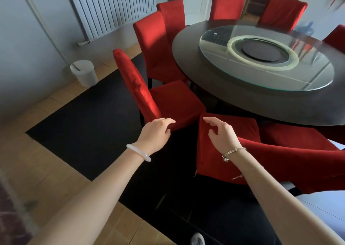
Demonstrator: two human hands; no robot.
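Note:
A red-covered chair (173,99) stands pulled out from the round dark table (197,87), its back toward the left. My left hand (155,131), with a white bangle on the wrist, grips the near front corner of its seat, fingers on top and thumb below. A second red chair (237,127) stands closer to me on the right, its backrest (291,160) leaning across the lower right. My right hand (222,133), wearing a silver bracelet, hovers over the near left corner of that seat with fingers loosely spread, holding nothing.
A glass turntable (265,82) lies on the table. More red chairs (155,45) ring the table's far side. A white bin (85,73) stands by the wall under a radiator (112,11). A black rug (84,125) covers the tiled floor.

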